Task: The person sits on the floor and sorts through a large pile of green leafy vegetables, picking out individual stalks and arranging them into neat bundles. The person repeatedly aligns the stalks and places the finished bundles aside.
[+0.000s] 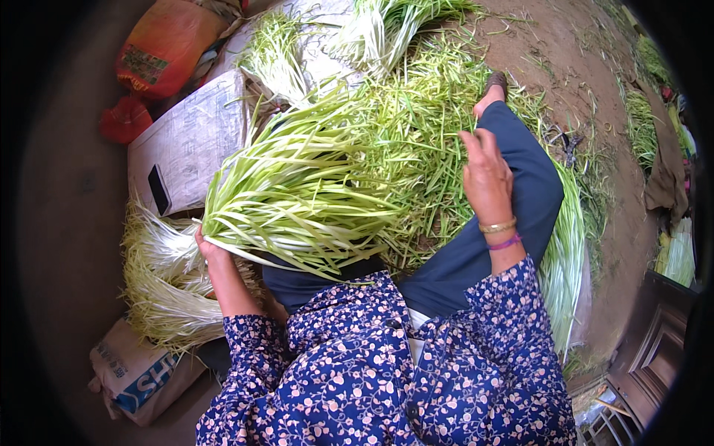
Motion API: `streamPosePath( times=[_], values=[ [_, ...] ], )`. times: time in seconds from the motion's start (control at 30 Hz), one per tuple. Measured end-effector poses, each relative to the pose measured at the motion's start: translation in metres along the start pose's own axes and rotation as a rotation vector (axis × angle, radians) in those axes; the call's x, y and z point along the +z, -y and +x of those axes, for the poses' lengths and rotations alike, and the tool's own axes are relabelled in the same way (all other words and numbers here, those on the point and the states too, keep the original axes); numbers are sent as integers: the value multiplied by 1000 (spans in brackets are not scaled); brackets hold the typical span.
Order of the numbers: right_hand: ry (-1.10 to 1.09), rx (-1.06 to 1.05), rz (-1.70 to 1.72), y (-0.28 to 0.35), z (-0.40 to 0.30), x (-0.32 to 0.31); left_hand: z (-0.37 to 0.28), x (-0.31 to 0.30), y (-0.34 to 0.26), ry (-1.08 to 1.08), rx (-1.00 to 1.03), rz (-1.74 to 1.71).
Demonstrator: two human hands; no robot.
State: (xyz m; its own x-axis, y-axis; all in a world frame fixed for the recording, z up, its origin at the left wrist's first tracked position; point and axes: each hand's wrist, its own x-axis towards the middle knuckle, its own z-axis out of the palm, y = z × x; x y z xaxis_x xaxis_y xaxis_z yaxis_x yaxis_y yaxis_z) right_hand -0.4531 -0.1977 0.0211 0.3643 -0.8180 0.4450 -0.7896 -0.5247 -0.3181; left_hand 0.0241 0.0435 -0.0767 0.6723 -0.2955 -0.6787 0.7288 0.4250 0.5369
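My left hand [211, 245] grips a big bunch of long pale green leafy stalks [301, 189] by its white ends. The leaves fan out to the right across my lap. My right hand [488, 181] hovers above my right leg, fingers apart, slightly blurred and with nothing visible in it. Beyond it and to its left spreads a thick heap of loose green leaf trimmings [429, 117]. Close to my left forearm lies a stack of pale bundled stalks [173, 279], white ends towards the hand.
More stalk bunches [382, 33] lie ahead. A board wrapped in plastic [195, 122] bears a dark phone [159, 189]. A red-orange sack [167, 50] stands far left and a printed sack [148, 373] near left. Long stalks [563, 262] lie right of my knee, and a dark panelled door [652, 351] stands lower right.
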Motion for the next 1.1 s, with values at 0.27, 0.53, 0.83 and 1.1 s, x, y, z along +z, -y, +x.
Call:
streamPosePath(
  times=[0.27,0.53,0.83,1.1],
  values=[
    [569,44,724,74,-53,-37,-6,14,4,-53,21,61],
    [528,-9,663,96,-61,11,4,2,-8,-4,-22,12],
    [1223,860,1830,55,-42,9,13,-3,-6,-2,6,58],
    [1151,270,1168,48,-45,8,4,5,-7,-37,-5,88]
  ],
)
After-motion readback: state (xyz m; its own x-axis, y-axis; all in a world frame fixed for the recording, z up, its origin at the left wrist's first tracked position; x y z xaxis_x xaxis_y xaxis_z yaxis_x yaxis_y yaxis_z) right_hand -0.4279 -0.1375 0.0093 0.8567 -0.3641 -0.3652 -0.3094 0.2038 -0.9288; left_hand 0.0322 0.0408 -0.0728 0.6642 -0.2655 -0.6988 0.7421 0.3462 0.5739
